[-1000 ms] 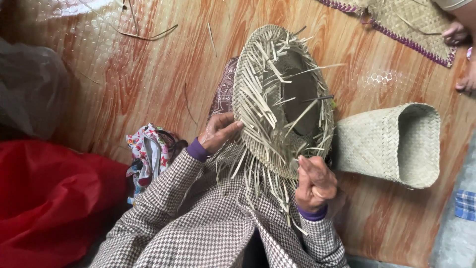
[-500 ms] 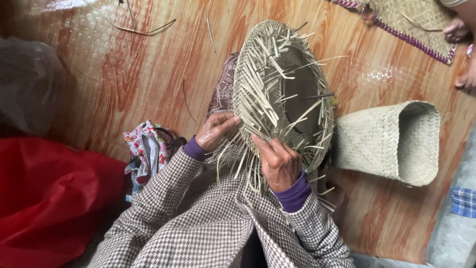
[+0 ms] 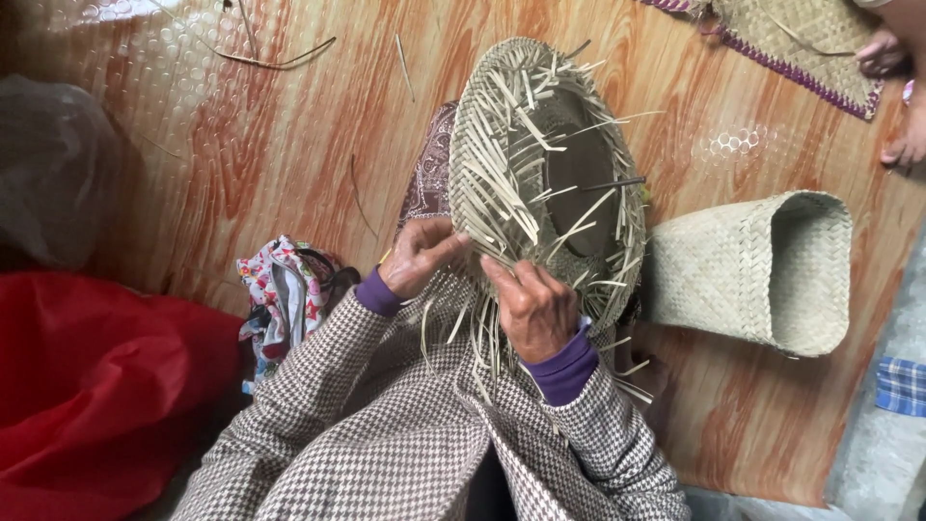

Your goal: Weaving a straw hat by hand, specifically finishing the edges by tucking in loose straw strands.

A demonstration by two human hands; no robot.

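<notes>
Pinching loose straw strips, the fingers of the left hand point(image 3: 417, 259) and right hand point(image 3: 532, 307) close on the near rim of the half-woven basket point(image 3: 540, 164), which rests in the lap. Right of it lies a finished woven basket point(image 3: 748, 270); left, a floral cloth point(image 3: 280, 289) and red fabric point(image 3: 87, 386).

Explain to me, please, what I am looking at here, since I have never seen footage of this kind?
This is one view from a camera worn on a person's head, looking down at their own bare hands. The left hand and right hand both grip the edge of a half-woven straw basket, whose loose strips stick out. To its right a finished woven basket lies on its side on the wood-patterned floor. A red cloth and a flowered pouch lie to the left. Another person's feet show at top right.
</notes>
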